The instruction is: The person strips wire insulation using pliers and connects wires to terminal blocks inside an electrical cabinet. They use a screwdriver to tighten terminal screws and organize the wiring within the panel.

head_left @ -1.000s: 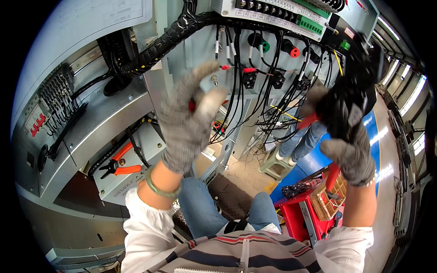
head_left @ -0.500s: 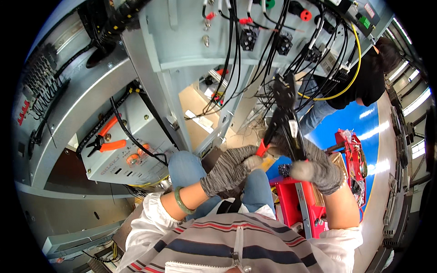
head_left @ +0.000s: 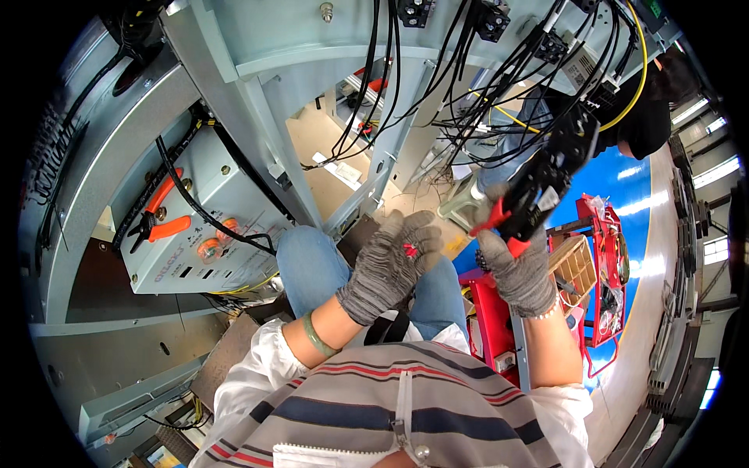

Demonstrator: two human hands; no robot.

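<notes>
My left hand [head_left: 392,264], in a grey knit glove, is turned palm up above my knees. Small red pieces [head_left: 410,249] that look like wire terminals rest in it, against the slightly curled fingers. My right hand [head_left: 519,269], gloved too, is wrapped round the red-and-black handles of a crimping tool [head_left: 550,183]. The tool's black head points up and to the right, near the hanging black wires [head_left: 460,101], and its handles are spread. The two hands are apart.
Orange-handled pliers [head_left: 160,214] lie on a grey box [head_left: 207,234] at left, beside a thick black cable. The metal cabinet frame [head_left: 269,132] rises ahead. At right stand a red tool box [head_left: 491,327], a wooden compartment tray [head_left: 573,269] and a red cart [head_left: 605,269]. Another person [head_left: 651,125] is beyond.
My hands have moved apart. The left one has left the tool handle and turned palm up, showing the red pieces. The crimping tool has swung right in my right hand. The view has shifted.
</notes>
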